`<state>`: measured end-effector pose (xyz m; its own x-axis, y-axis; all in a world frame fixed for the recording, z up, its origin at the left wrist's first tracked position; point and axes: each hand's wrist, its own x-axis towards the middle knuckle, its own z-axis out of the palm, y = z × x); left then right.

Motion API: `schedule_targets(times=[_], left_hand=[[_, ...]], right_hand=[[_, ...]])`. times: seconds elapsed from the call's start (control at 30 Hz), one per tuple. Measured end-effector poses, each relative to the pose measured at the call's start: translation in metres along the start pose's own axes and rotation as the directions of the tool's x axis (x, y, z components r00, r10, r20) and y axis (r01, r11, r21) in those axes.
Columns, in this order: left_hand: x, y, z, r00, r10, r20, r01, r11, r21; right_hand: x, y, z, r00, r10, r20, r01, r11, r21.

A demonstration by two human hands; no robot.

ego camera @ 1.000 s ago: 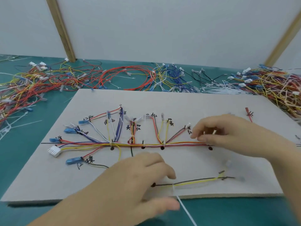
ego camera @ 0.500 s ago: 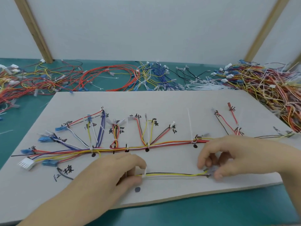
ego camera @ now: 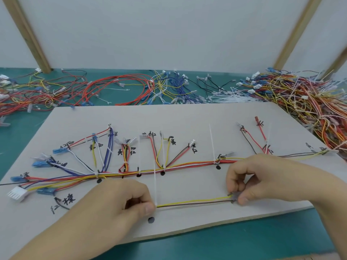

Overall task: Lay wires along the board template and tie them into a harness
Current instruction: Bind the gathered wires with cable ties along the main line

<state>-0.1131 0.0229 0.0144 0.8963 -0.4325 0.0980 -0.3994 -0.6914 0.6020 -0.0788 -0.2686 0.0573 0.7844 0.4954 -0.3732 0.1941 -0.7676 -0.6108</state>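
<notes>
A yellow-and-brown wire pair (ego camera: 193, 202) lies straight along the near part of the grey board template (ego camera: 187, 119), below the tied multicoloured harness trunk (ego camera: 169, 168), a white cable tie (ego camera: 155, 177) standing at its left end

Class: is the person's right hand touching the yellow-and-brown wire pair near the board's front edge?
Touching. The head view shows the right hand pinching the yellow-and-brown wire pair at its right end.

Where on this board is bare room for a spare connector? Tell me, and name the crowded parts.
Free: the far strip of the board behind the branch tips, and the near-right corner beyond the right hand. Crowded: the main bundle, its left fan, and the yellow-brown pair held by the left hand.
</notes>
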Motion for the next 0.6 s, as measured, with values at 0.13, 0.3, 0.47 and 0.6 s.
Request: schedule_targets(times=[0.13, 0.3, 0.47, 0.6], left_hand=[[0.0004, 0.0003, -0.0039, 0.999, -0.013, 0.039, 0.014, 1.0, -0.012], [0.0009, -0.0026, -0.0043, 0.997, 0.024, 0.072, -0.024, 1.0, -0.002], [0.0017, -0.0018, -0.0049, 0.991, 0.015, 0.136, -0.017, 1.0, 0.011], [0.0017, -0.0002, -0.0033, 0.999, -0.042, 0.018, 0.043, 0.998, -0.056]], right_hand=[[-0.0005, 0.0, 0.0009, 0.999, 0.027, -0.034, -0.028, 0.999, -0.026], [-0.0005, -0.0018, 0.0019, 0.997, 0.063, -0.047, -0.065, 0.997, -0.045], [0.0022, -0.0032, 0.0007, 0.996, 0.077, -0.038, -0.079, 0.996, -0.051], [0.0036, 0.0006, 0.0003, 0.998, 0.053, -0.016, -0.052, 0.997, 0.057]])
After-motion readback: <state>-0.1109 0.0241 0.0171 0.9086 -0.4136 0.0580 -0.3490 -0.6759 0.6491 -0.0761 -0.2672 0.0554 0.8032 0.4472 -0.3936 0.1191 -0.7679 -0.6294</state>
